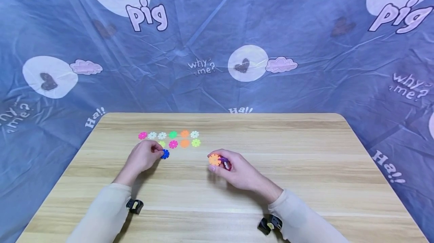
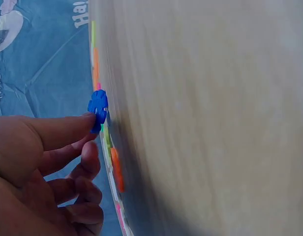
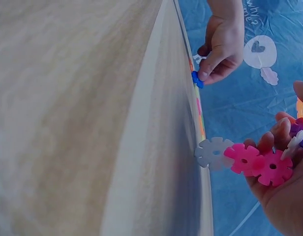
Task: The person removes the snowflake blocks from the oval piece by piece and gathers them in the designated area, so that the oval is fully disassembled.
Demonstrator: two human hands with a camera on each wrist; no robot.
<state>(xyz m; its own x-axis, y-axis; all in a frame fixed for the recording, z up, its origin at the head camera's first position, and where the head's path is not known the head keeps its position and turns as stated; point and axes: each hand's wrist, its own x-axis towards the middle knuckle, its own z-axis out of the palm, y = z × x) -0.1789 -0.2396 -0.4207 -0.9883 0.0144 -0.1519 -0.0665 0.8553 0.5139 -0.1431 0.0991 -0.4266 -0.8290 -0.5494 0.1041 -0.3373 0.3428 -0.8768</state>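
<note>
My left hand (image 1: 144,156) pinches a blue snowflake disc (image 1: 165,154) between thumb and index finger, just in front of the rows of discs. In the left wrist view that blue disc (image 2: 98,110) stands nearly edge-on, its other fingers loosely curled below. My right hand (image 1: 240,169) holds several linked snowflake discs above the table. An orange disc (image 1: 214,159) shows at its fingertips. The right wrist view reveals a white disc (image 3: 213,153), pink discs (image 3: 273,168) and a purple disc (image 3: 299,127) along the palm; part of this cluster is hidden by the hand.
Two rows of flat snowflake discs lie on the wooden table (image 1: 271,137). The back row runs from a pink disc (image 1: 142,135) to a white disc (image 1: 194,134). The front row ends with a yellow-green disc (image 1: 196,142); my left hand partly covers its left end. A blue printed cloth (image 1: 210,28) hangs behind.
</note>
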